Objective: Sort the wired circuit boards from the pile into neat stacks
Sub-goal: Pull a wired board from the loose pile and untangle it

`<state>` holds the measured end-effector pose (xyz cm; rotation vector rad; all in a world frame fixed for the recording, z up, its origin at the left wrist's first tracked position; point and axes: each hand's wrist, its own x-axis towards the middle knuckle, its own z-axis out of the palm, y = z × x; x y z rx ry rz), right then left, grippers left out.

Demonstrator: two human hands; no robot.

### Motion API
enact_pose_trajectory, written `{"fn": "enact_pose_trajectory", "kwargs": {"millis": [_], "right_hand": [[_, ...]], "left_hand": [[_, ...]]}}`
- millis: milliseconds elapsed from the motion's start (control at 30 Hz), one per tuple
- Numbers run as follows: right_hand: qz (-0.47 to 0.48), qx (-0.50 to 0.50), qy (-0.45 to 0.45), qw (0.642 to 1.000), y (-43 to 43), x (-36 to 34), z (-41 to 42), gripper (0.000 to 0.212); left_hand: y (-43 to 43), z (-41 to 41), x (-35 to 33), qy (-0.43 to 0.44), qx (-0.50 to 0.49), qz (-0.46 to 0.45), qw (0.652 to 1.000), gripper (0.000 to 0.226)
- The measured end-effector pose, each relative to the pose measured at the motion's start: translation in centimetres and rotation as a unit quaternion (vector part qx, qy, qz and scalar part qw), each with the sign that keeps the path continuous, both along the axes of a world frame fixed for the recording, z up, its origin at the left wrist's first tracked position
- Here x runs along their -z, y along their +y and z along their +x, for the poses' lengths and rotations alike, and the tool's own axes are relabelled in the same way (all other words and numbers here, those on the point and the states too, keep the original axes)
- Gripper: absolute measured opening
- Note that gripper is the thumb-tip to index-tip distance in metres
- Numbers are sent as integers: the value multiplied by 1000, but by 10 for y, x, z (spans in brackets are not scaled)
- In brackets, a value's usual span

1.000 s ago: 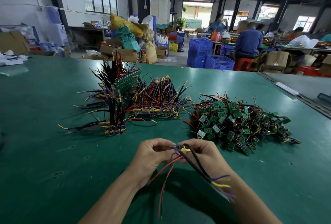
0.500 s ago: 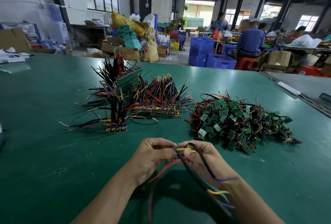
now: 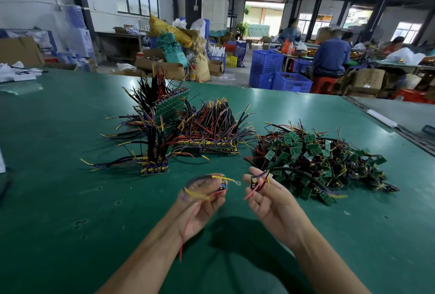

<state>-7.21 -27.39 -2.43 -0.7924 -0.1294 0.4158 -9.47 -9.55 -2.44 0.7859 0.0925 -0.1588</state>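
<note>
A loose pile of small green wired circuit boards (image 3: 315,159) lies on the green table (image 3: 70,199), right of centre. Left of it stand a tall narrow stack (image 3: 155,166) with wires sticking up and a wider flat stack (image 3: 211,143). My left hand (image 3: 202,202) grips one wired board (image 3: 222,186), whose yellow, purple and red wires trail over the palm. My right hand (image 3: 268,197), palm up near the pile's left edge, pinches a second small board (image 3: 254,182) at the fingertips. The hands are apart, above the table.
Blue plastic crates (image 3: 277,75) and cardboard boxes stand beyond the table's far edge. People sit at benches at the back right. White papers (image 3: 16,73) lie on the far left of the table. A second table (image 3: 400,117) adjoins on the right.
My hands were together, both on one tangle of wires. They have pulled apart, and each now holds a separate board. The wires no longer hang over my right forearm.
</note>
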Motion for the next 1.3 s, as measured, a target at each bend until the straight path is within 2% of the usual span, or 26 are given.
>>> {"fn": "enact_pose_trajectory", "kwargs": {"millis": [133,267,433,500,600,700,800,867,900,1000,1067,1100,1200,1300], "right_hand": [[17,45,65,997,0,4,4,32],[-46,81,78,993,0,10,9,25],[-138,97,74,983,1,14,11,32],[-167,130,70,975,4,15,12,34],[-159,138,65,975,5,12,12,41],[-209,110,2,972,3,11,9,43],[-277,122,-56,952,4,12,5,32],[-327,140,-102,929,4,14,3,16],[-374,152,-147,903,4,13,1,6],[-506,163,-262,805,2,12,-2,17],[-531,161,-268,787,2,9,-3,17],[-519,161,-257,799,2,8,-3,15],[-407,155,-186,881,6,5,-4,21],[-279,99,-97,950,10,3,-5,29]], "left_hand": [[-1,3,-1,100,-19,-43,994,11],[-1,4,2,124,-19,-34,991,10],[-2,6,7,127,-36,37,991,6],[-2,5,9,125,-47,75,988,14],[-2,5,12,119,-71,129,982,13],[-3,6,12,104,-83,166,977,8],[-5,5,11,95,-80,191,974,13],[-7,5,10,89,-70,210,971,15],[-8,5,10,88,-66,220,969,16],[-11,5,10,88,-67,229,967,23],[-10,5,11,95,-81,208,970,30],[-9,5,11,101,-88,195,972,32],[-4,6,12,121,-92,155,976,38],[1,8,12,142,-97,105,979,66]]}}
